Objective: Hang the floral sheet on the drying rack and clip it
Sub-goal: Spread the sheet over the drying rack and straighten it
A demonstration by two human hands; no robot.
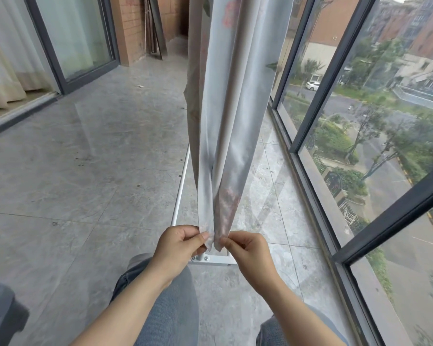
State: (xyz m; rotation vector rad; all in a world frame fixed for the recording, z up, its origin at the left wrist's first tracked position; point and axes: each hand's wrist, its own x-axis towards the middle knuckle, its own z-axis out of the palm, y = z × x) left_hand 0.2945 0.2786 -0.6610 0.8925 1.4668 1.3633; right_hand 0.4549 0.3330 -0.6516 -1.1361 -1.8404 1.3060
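Note:
The floral sheet [235, 101] hangs down in long folds from above the frame, pale grey with faint pink flower prints. Its top and the bar it hangs from are out of view. My left hand [179, 242] pinches the left lower corner of the sheet between thumb and fingers. My right hand [248, 248] pinches the neighbouring lower corner, right beside the left hand. Only the white base of the drying rack [179, 188] shows, a floor rail running away from me and a bolted cross foot below my hands. No clip is visible.
I crouch on a grey tiled balcony floor [98, 171], my jeans-clad knees [170, 295] below my arms. A dark-framed window wall [318, 101] runs along the right. A sliding glass door [68, 41] with curtains is at the left, and a brick wall [133, 26] stands at the far end.

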